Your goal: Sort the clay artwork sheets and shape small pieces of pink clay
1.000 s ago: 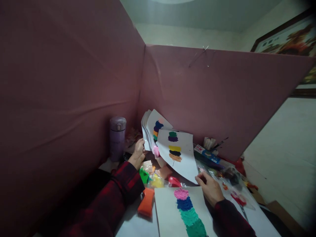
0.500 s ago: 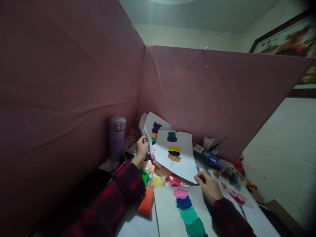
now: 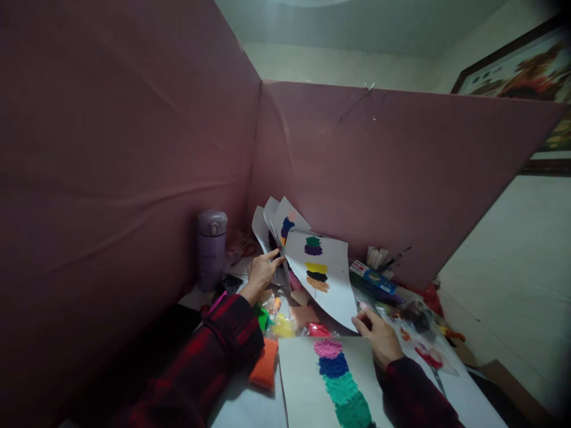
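Note:
My right hand pinches the lower right corner of a white paper sheet bearing green, purple, yellow, black and tan dabs. At that sheet's left side, my left hand has its fingers closed at the edges of fanned paper sheets; exactly which ones it grips is partly hidden. One fanned sheet shows blue and orange patches. Nearest me lies another sheet with pink, blue, teal and green textured bands.
Bagged clay packets and an orange packet lie between the sheets and my left arm. A purple bottle stands at left. Rightward are a blue box and red-handled scissors. Pink partitions rise behind and left.
My left hand has moved right, and the stacked sheets have fanned apart and shifted right. The dabbed sheet's left edge has lifted and curved. My right hand has stayed in place.

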`<state>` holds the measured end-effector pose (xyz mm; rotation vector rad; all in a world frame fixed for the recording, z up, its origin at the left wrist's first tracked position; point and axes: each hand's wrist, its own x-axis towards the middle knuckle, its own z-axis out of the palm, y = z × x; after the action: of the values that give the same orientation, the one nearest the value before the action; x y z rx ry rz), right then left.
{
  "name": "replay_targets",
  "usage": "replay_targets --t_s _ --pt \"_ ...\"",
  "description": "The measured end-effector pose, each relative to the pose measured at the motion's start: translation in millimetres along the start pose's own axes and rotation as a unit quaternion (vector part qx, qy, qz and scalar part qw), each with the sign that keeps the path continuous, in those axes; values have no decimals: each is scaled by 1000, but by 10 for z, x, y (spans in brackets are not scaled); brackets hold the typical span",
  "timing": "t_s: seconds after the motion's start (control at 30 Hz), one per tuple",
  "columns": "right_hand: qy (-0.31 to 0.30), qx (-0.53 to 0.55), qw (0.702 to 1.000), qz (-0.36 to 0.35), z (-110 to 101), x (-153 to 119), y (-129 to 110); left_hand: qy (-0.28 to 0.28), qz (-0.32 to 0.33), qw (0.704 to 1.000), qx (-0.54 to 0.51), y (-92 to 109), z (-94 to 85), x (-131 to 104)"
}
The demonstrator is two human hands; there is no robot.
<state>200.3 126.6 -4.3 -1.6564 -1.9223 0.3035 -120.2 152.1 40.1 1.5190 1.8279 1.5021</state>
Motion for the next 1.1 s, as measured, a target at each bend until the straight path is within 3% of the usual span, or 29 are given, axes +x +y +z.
replay_targets --t_s 0.23,0.67,0.93,1.1 --pt "-9 0 1000 7 -16 -7 -15 -23 24 999 -13 17 -11 25" --pt "-25 1 999 20 -6 -11 -25 14 41 998 34 -28 61 79" --pt "-26 5 1000 12 4 -9 10 37 10 996 86 -28 6 96" --pt "-23 6 1000 9 1 -14 -7 70 -32 987 143 -46 -139 181"
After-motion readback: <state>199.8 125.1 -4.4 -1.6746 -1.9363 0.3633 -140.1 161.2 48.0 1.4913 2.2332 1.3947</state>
